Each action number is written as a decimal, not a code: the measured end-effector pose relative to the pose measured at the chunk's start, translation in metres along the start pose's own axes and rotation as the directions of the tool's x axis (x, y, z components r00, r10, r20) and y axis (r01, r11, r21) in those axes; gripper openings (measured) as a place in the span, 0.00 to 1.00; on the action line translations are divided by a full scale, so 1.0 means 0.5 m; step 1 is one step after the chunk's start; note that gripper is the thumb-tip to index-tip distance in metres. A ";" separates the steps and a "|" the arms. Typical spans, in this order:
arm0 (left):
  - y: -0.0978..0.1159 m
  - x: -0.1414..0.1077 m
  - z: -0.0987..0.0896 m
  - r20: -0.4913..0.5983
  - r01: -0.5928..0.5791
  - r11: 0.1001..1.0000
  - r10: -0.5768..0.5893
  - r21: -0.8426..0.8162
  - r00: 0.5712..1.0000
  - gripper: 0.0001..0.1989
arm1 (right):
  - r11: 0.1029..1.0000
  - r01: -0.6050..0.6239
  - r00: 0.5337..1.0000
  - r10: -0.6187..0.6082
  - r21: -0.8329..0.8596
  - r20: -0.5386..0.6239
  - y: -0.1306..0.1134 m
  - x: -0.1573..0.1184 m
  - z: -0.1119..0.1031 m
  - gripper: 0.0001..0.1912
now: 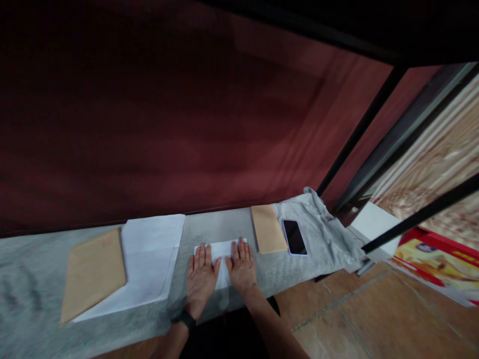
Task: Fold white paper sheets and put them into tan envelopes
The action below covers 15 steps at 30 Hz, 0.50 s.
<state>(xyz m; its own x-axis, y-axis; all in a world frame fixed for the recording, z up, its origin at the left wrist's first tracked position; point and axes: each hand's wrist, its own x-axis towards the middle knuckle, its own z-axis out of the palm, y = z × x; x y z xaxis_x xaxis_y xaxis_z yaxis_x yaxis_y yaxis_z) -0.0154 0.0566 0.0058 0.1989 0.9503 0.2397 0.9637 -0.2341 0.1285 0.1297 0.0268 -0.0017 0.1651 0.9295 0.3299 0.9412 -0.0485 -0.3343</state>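
Both palms lie flat on a small white sheet of paper [223, 279] on the grey cloth. My left hand [202, 276] covers its left part, fingers stretched out and pointing away from me. Over the right part is my right hand [241, 265], also flat with fingers extended. Between the two thumbs a strip of the paper shows; much of the rest is hidden under the hands. Just right of my right hand lies a brown envelope-like piece of paper [268, 229]. To the left are larger white sheets [153, 259], partly under a brown paper envelope [95, 269].
A smartphone [295, 237] lies to the right on the grey cloth [219, 224], which is bunched at that end. Dark red panelling [168, 149] rises behind the narrow surface. Black metal bars [362, 129] and a red and yellow box [437, 264] stand at the right.
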 end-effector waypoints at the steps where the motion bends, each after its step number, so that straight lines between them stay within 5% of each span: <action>1: -0.004 -0.002 -0.001 -0.004 0.011 1.000 -0.011 0.005 1.000 0.33 | 1.000 -0.008 1.000 0.008 -0.003 -0.017 -0.001 -0.001 0.002 0.31; 10: -0.023 -0.012 0.000 -0.057 0.021 0.999 -0.020 0.028 0.998 0.33 | 0.997 -0.010 0.998 0.005 -0.077 -0.062 -0.001 -0.007 0.016 0.31; 15: -0.013 -0.043 0.000 -0.056 -0.226 0.974 0.226 0.002 0.972 0.29 | 0.995 -0.006 0.999 0.001 -0.096 -0.044 -0.001 -0.006 0.015 0.31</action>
<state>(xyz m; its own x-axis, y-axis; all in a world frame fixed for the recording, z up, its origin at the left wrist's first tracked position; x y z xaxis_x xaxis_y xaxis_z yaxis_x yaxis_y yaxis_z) -0.0261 0.0377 -0.0004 0.4012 0.8596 0.3163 0.8941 -0.4426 0.0687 0.1264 0.0265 -0.0091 0.1792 0.9123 0.3681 0.9642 -0.0885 -0.2498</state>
